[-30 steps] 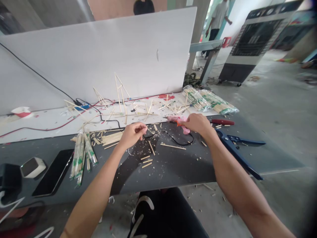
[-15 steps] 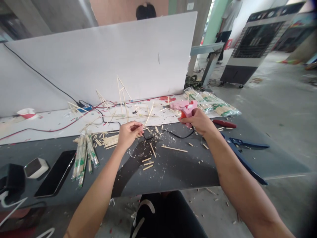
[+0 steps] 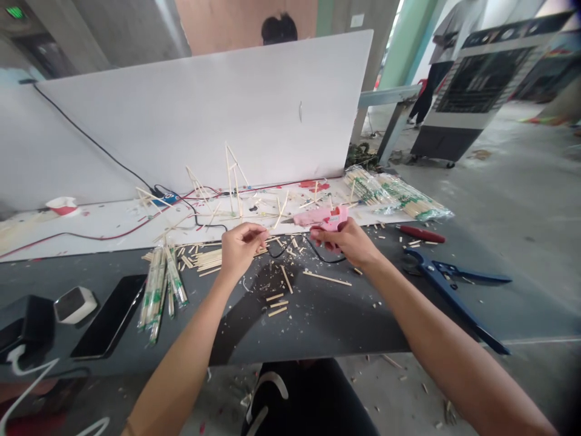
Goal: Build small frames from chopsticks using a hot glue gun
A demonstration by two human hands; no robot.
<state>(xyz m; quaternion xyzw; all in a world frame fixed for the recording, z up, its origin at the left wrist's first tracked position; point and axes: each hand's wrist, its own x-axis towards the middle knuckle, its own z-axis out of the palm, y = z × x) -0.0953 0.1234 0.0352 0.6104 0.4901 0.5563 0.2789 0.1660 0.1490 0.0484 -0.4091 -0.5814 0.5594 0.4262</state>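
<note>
My left hand (image 3: 244,247) is closed in a pinch, its fingertips at the lower end of a thin wooden stick (image 3: 282,209) that slants up and crosses a shorter one. The fingers partly hide the grip. In my right hand (image 3: 351,242) is a pink hot glue gun (image 3: 320,217), held by its handle with the nozzle pointing left, close to that stick. Its black cord runs down to the dark table. Beneath and left of my left hand lies a pile of cut sticks (image 3: 209,259). Behind it stands a frame of joined sticks (image 3: 233,181).
Bagged sticks lie at left (image 3: 155,290) and back right (image 3: 415,197). Blue cutters (image 3: 458,300) and a red-handled tool (image 3: 422,234) are at right. A phone (image 3: 109,318) and a white-cased device (image 3: 75,304) are at left. A white panel (image 3: 204,109) closes the back; people stand beyond.
The glue gun in my right hand has moved left and down, its nozzle nearer my left hand. My left hand keeps its pinch. The view has shifted slightly.
</note>
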